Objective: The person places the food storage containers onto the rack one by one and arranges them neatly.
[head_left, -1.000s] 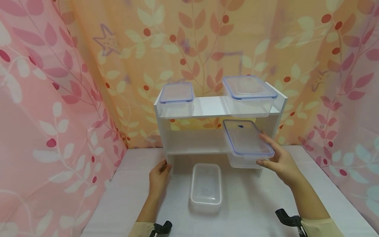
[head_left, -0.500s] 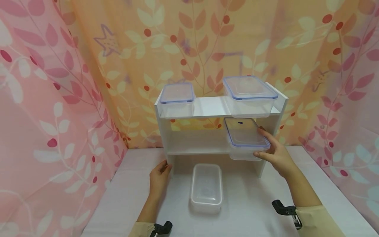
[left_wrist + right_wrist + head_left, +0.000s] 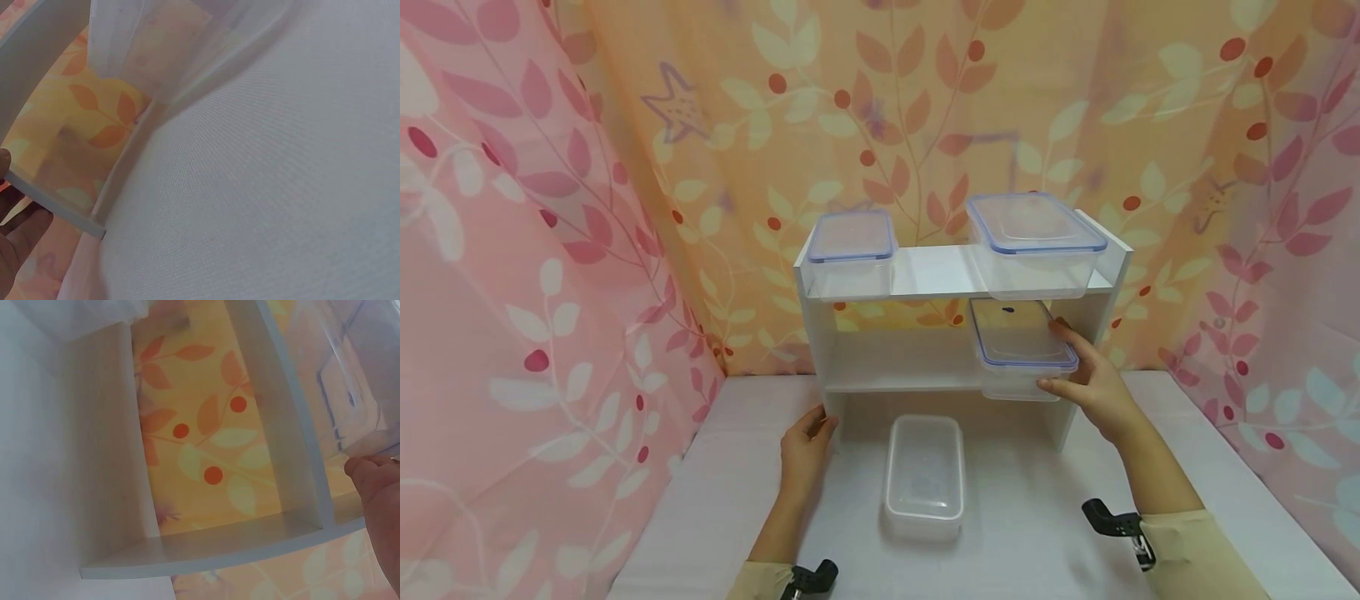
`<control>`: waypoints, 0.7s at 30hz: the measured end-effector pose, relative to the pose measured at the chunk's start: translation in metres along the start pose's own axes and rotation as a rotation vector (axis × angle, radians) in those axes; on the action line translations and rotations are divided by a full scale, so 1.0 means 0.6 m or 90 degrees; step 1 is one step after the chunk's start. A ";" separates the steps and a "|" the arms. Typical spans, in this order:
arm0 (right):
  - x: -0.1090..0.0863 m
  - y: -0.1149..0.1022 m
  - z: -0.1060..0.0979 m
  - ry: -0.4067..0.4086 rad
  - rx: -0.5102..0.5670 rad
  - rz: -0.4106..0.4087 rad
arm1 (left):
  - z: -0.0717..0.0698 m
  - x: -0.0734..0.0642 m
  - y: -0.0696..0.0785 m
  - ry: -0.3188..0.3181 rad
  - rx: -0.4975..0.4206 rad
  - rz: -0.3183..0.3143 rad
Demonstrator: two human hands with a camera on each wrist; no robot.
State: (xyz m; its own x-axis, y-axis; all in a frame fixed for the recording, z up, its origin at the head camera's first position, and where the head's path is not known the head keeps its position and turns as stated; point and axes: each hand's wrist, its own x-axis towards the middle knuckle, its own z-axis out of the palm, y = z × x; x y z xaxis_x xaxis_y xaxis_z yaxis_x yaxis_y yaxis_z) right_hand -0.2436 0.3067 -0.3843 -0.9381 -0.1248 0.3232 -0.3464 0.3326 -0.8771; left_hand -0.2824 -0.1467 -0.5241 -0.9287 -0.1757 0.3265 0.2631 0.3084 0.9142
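- My right hand (image 3: 1097,396) holds the box (image 3: 1018,343) by its near right corner, thumb at the front and fingers curved along the side; the head view shows this best.
- That box sits at the right of the middle shelf (image 3: 902,362), its near end jutting past the front edge.
- The right wrist view catches only part of my hand at the box, so I cannot tell from it where every finger lies. It does open up the bay below, with the orange curtain (image 3: 206,425) showing through the back.
- My left hand (image 3: 806,450) pinches the left panel (image 3: 818,337) low down. From the left wrist, I see thumb and fingers on opposite faces, and the panel's foot meeting the worktop (image 3: 722,500).
- Only the head view shows the small box (image 3: 850,237) and the big box (image 3: 1037,233) up top.
- The tub (image 3: 923,475) rests on the worktop, between my hands.
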 end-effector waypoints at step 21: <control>0.007 0.007 -0.004 -0.020 0.005 0.012 | 0.001 -0.002 0.004 -0.007 -0.022 -0.017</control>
State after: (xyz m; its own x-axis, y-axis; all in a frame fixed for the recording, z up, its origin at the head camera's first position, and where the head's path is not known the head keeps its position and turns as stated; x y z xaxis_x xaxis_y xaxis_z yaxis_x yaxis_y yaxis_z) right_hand -0.2487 0.3096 -0.3856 -0.9439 -0.1472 0.2955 -0.3284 0.3278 -0.8858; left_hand -0.2807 -0.1453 -0.5225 -0.9381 -0.1736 0.2998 0.2471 0.2712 0.9303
